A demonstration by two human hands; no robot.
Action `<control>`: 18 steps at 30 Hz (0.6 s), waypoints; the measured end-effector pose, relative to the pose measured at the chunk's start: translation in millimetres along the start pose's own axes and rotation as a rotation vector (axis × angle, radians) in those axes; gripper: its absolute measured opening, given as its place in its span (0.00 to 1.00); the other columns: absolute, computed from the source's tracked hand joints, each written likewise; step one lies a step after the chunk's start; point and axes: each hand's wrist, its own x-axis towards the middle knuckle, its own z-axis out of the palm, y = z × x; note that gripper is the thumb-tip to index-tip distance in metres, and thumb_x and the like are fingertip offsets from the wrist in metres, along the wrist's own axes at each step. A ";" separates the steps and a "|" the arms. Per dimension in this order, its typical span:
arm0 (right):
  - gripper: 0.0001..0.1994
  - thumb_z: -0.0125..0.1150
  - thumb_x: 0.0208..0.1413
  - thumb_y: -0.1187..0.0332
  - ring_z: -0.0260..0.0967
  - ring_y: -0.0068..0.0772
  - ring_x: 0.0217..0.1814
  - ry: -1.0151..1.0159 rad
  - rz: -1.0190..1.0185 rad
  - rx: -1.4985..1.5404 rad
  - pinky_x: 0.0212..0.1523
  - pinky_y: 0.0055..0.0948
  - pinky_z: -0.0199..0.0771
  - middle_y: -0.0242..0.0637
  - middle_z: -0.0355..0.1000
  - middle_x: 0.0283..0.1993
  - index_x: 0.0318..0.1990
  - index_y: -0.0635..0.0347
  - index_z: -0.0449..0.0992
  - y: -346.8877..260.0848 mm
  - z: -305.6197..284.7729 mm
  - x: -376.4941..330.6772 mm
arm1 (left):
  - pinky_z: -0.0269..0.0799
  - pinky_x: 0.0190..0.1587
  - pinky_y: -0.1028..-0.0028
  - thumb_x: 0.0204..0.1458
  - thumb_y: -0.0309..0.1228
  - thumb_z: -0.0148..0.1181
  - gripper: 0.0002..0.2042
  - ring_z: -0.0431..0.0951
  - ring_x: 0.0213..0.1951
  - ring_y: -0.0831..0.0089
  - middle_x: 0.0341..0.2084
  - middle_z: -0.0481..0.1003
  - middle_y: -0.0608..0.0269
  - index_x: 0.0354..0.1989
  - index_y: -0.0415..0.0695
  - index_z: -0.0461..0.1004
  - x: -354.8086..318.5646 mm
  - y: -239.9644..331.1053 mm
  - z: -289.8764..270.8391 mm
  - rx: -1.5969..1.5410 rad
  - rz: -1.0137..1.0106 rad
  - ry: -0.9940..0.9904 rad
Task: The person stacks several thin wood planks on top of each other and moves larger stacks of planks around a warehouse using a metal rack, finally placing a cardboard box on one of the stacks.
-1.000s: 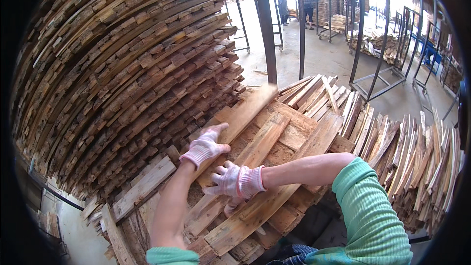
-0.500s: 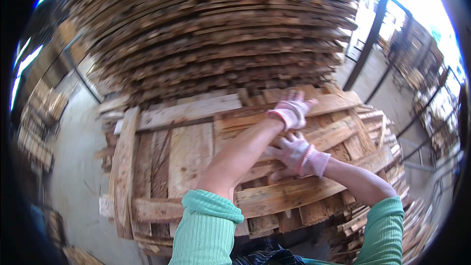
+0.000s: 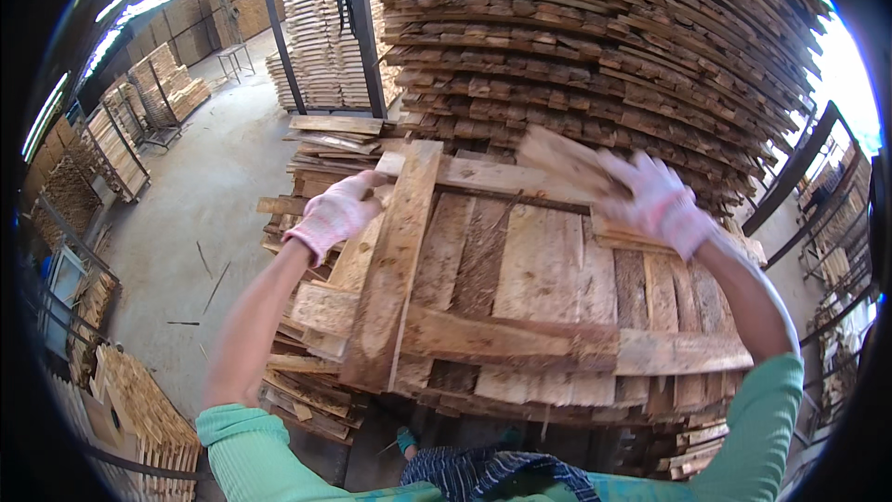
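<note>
On top of the wooden pallet (image 3: 520, 335) that fills the middle of the head view, both gloved hands are at work at its far edge, so the step in hand looks like shifting loose boards on or off this pallet. It rests on a low pile of similar boards (image 3: 307, 400), hard against the foot of a tall stack of planks (image 3: 595, 65) that rises behind it.

The left hand (image 3: 336, 214), in a pale knitted glove, lies at the upper left corner of the pallet, just beside a long plank (image 3: 395, 260) that runs slantwise from the far edge down toward the person. Its fingers curl down over the wood at that corner; whether they clamp the slanted plank itself or only press on the edge beneath, I cannot tell. The left forearm reaches up from the lower edge, nearly straight, with a green sleeve (image 3: 251, 451) at the shoulder.

The right hand (image 3: 658, 200) is raised a little above the pallet and blurred. Its fingers are closed round the end of a short board (image 3: 562, 160), which points up and to the left, clear of the slats below. The right arm bends at the elbow and comes in from the lower right.

My judgement is that the next move calls for a firm hold on the short board and a steadying left hand, since the slanted plank lies loose and could slide.

A metal rack (image 3: 358, 28) with more boards stands farther off, on the concrete floor (image 3: 200, 195).
</note>
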 end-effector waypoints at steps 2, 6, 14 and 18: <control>0.38 0.47 0.59 0.30 0.70 0.63 0.59 -0.059 0.009 -0.003 0.57 0.53 0.71 0.60 0.69 0.57 0.72 0.39 0.60 -55.1 -5.2 39.7 | 0.75 0.45 0.68 0.58 0.31 0.57 0.23 0.79 0.40 0.69 0.41 0.80 0.52 0.63 0.44 0.70 -3.6 -79.3 6.7 -0.187 0.069 0.087; 0.48 0.33 0.58 0.25 0.71 0.52 0.64 -0.416 0.137 0.160 0.62 0.46 0.70 0.52 0.73 0.63 0.75 0.53 0.57 -151.8 2.6 117.5 | 0.73 0.57 0.74 0.58 0.21 0.59 0.22 0.76 0.53 0.73 0.53 0.76 0.62 0.62 0.42 0.70 -29.2 -92.0 32.1 -0.694 0.108 -0.059; 0.50 0.53 0.56 0.33 0.50 0.49 0.79 -0.335 0.449 0.555 0.73 0.50 0.58 0.53 0.48 0.79 0.79 0.48 0.42 -249.0 119.0 189.6 | 0.69 0.64 0.68 0.58 0.20 0.60 0.23 0.73 0.60 0.67 0.55 0.74 0.58 0.63 0.40 0.69 -120.9 -121.6 29.7 -0.742 0.473 0.057; 0.58 0.60 0.48 0.32 0.47 0.51 0.80 -0.325 0.563 0.354 0.76 0.42 0.52 0.54 0.44 0.80 0.79 0.53 0.38 -295.4 144.0 192.4 | 0.72 0.61 0.69 0.57 0.21 0.61 0.23 0.75 0.58 0.65 0.54 0.74 0.54 0.62 0.39 0.69 -161.7 -175.6 23.1 -0.640 0.432 0.137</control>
